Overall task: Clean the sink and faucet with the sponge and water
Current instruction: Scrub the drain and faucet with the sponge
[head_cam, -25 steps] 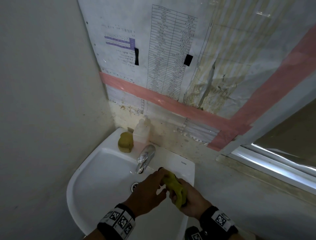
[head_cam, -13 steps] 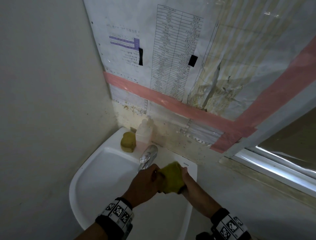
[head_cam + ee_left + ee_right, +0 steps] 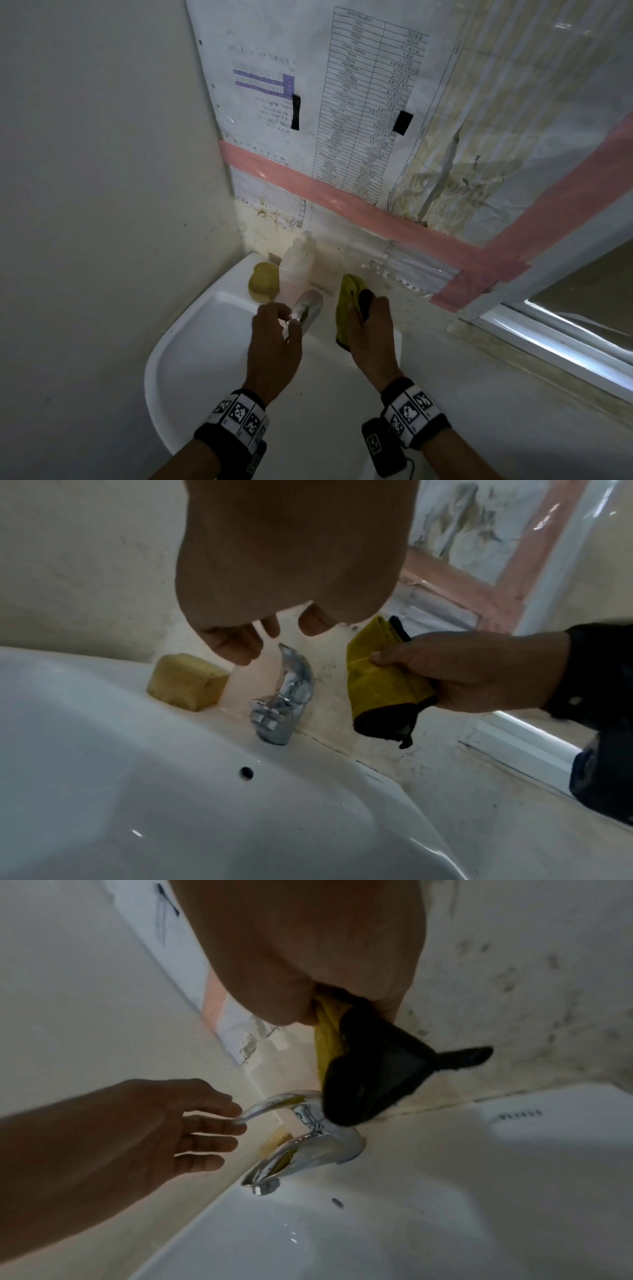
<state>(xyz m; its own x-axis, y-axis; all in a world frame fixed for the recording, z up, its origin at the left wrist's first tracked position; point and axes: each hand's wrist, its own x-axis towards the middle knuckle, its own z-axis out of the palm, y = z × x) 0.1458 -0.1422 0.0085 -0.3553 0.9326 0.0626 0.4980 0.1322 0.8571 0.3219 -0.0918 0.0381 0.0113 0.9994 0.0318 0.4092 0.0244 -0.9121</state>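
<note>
Bare forearms, sleeveless, entering from the bottom of the frame. Black band (image 3: pixel 236 423) on the left wrist, black band (image 3: pixel 412 413) on the right, each ringed with white tiles bearing black square-pattern markers. Small black box (image 3: pixel 383 448) with a white marker strapped under the right band, lower centre.

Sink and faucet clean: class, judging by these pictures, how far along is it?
Early. Done: the right hand grips the yellow sponge. In hand: the left hand has straight fingers at the faucet lever, seemingly about to start the water; none is running. Left: wetting the sponge, scrubbing faucet and sink, rinsing.
</note>
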